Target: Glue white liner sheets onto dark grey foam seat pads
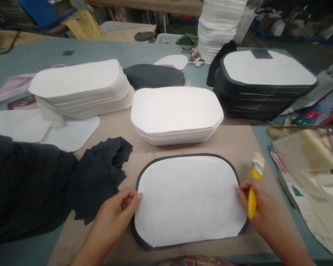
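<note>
A white rounded sheet (188, 201) lies in front of me over a dark backing piece (143, 240), whose rim shows around most of it. Thumb and fingers of my left hand (115, 212) pinch the sheet's left edge. My right hand (259, 207) is closed around a yellow-handled paintbrush (252, 201), bristles pointing away from me. The thumb and a finger of that same hand also pinch the sheet's right edge. Just beyond, a stack of white sheets (177, 111) with cut corners sits on the brown board (113, 251).
Dark fabric scraps (97, 181) lie left of my left hand, beside a black bundle (24, 188). Another white stack (80, 85) stands at back left. A dark stack topped with white (269, 70) is at back right. Cream cloth (308, 151) and a phone (322, 107) lie right.
</note>
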Demonstrator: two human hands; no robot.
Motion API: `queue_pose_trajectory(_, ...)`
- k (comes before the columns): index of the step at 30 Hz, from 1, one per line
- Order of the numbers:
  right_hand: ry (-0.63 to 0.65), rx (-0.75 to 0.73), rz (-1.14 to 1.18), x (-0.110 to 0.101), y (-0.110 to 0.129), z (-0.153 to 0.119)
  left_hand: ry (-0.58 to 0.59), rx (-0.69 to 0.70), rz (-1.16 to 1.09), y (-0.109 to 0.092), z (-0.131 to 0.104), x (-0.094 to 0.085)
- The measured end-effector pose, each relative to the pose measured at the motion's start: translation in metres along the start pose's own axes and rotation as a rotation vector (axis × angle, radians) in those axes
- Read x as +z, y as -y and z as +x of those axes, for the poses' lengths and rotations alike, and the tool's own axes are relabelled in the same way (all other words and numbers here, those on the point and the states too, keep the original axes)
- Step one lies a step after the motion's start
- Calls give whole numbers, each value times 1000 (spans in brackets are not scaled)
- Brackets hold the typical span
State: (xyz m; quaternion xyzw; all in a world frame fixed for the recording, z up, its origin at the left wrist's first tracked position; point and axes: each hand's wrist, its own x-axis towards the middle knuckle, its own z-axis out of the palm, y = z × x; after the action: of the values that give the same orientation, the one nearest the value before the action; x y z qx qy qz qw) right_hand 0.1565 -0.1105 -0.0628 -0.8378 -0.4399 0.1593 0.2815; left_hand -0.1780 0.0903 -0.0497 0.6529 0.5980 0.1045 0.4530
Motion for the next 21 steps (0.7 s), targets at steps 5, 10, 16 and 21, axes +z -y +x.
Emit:
queue_pose_trajectory(5,-30,-52,-129,-1,4,-3,-27,29,-37,1,0,3)
queue_pose_trajectory(10,-40,-68,-280,-7,-1,-3,-17,73,-13,2,-1,5)
queue_pose_trajectory(16,10,32,-325,-22,-4,9,-9,175,62,-1,-2,2)
queue_pose_trajectory(21,26,110,-449,-26,4,16,-8,224,93,-1,-1,4)
